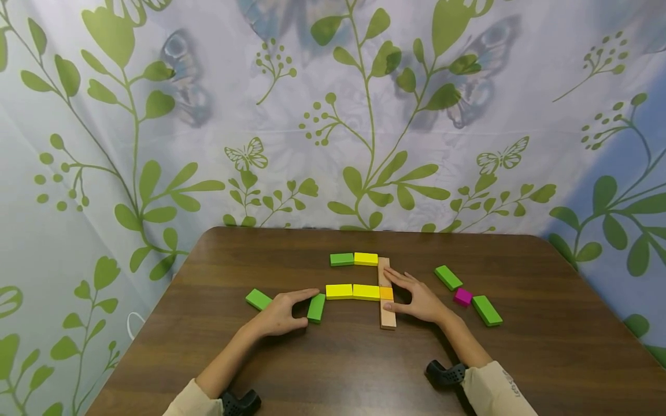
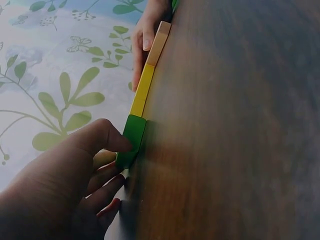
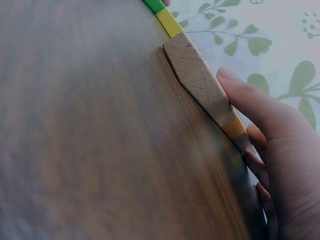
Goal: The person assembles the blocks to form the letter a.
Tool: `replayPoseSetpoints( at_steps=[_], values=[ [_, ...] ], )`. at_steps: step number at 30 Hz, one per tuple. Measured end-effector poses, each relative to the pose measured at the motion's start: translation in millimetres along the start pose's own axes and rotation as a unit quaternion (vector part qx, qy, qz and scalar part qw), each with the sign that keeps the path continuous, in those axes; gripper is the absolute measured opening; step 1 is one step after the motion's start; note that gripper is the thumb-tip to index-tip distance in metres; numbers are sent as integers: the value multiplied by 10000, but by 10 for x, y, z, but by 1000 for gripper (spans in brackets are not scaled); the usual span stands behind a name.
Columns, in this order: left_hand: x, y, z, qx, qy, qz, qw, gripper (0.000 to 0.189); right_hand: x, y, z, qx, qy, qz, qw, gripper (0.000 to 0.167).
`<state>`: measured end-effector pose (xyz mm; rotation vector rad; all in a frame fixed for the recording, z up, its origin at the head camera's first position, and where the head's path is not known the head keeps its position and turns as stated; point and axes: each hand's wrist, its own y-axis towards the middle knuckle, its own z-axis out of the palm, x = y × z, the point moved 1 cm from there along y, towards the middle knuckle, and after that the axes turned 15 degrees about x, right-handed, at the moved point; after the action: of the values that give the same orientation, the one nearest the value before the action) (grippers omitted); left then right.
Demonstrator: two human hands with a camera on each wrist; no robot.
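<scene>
In the head view my left hand (image 1: 281, 312) pinches a green block (image 1: 316, 309) between thumb and index finger, at the left end of a row. Two yellow blocks (image 1: 339, 292) in that row lead to an orange block (image 1: 386, 293) between two plain wooden blocks (image 1: 387, 317). My right hand (image 1: 420, 297) rests along the wooden blocks, thumb on the nearer one and extended fingertips on the farther one. In the right wrist view the thumb (image 3: 235, 82) lies along a wooden block (image 3: 195, 70). Behind the row, another green block (image 1: 341, 260) adjoins a yellow block (image 1: 366, 259).
A green block (image 1: 258, 299) lies left, partly behind my left hand. At right, a magenta block (image 1: 463, 297) sits between two green blocks (image 1: 487, 311). The brown wooden table (image 1: 343, 370) ends at a patterned curtain (image 1: 291, 127). A white cable (image 1: 132, 323) hangs at left.
</scene>
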<state>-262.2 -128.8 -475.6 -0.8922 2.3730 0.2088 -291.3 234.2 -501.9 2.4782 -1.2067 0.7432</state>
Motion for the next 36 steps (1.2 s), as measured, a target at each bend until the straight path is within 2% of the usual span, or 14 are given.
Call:
replayPoseSetpoints(
  at_steps=[20,36],
  values=[
    [6,-2,18,17,-81,14,10000,61,4,2,4,50,15,94,9999,80],
    [4,-11,26,10,27,-47,10000,62,19,0,-3,66,38,105,9999,80]
  ],
)
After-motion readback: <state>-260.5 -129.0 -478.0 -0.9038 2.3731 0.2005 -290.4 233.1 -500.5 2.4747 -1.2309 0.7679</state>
